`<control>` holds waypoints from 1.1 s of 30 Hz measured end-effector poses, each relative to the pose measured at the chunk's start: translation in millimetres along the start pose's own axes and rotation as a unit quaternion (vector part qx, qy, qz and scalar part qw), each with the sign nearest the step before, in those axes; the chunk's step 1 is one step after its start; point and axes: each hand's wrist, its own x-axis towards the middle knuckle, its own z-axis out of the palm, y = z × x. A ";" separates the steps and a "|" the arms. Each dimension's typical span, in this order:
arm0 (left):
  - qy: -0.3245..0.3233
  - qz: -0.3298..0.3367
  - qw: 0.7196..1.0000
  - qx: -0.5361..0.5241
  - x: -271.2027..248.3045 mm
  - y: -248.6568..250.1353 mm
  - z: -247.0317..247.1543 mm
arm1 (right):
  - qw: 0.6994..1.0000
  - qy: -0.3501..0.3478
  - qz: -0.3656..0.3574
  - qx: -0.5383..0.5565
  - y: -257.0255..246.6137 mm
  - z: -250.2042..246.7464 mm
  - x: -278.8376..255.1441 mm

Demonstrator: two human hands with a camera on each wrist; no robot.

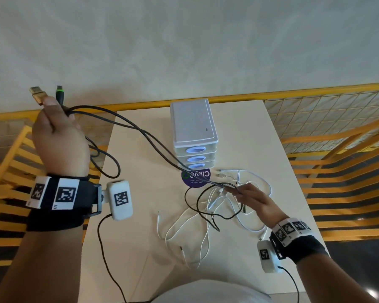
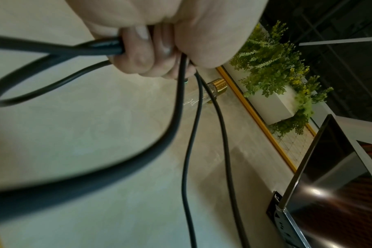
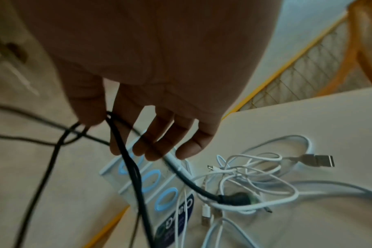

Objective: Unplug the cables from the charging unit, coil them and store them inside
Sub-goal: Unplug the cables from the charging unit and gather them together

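Note:
My left hand (image 1: 53, 115) is raised at the upper left and grips loops of a black cable (image 1: 140, 130). Above its fingers stick out the cable's gold USB plug (image 1: 38, 96) and green-ringed plug (image 1: 59, 94). The left wrist view shows the fingers (image 2: 151, 50) curled round the black cable (image 2: 189, 134). Two strands run down to my right hand (image 1: 239, 191), which pinches the black cable (image 3: 132, 167) between thumb and forefinger (image 3: 85, 107), other fingers straight. Behind stands the white three-drawer unit (image 1: 193, 125), drawers closed. White cables (image 1: 206, 226) lie tangled on the table.
The beige table (image 1: 140, 226) has its left edge under my left wrist. A purple round sticker (image 1: 195, 178) lies before the unit. Yellow railing (image 1: 315, 90) and mesh run behind and beside the table. A white USB plug (image 3: 316, 160) tops the tangle.

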 end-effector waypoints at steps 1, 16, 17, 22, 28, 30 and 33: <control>0.006 0.006 1.000 0.006 0.5 -0.8 -0.1 | 1.000 0.002 0.002 0.016 -0.8 -3.5 -2.6; -0.057 0.133 0.985 0.095 -31.1 -14.0 11.4 | 0.995 -0.032 0.039 -0.091 -5.6 5.7 -9.7; -0.068 0.154 0.979 0.112 -34.0 -14.6 10.9 | 0.996 -0.019 0.018 -0.088 -11.6 6.3 -9.8; -0.215 0.272 0.922 0.175 -70.3 -19.7 18.1 | 0.977 0.036 -0.134 -0.165 -56.4 16.7 -4.5; -0.374 0.330 0.841 0.210 -116.1 -41.0 38.8 | 0.995 0.054 -0.075 -0.030 -98.3 28.8 3.3; -0.395 0.320 0.827 0.239 -115.9 -57.3 38.1 | 0.991 0.109 -0.072 0.035 -95.5 19.2 4.3; -0.406 0.312 0.810 0.286 -108.3 -82.0 29.7 | 0.974 0.128 -0.094 0.162 -92.0 -3.0 4.6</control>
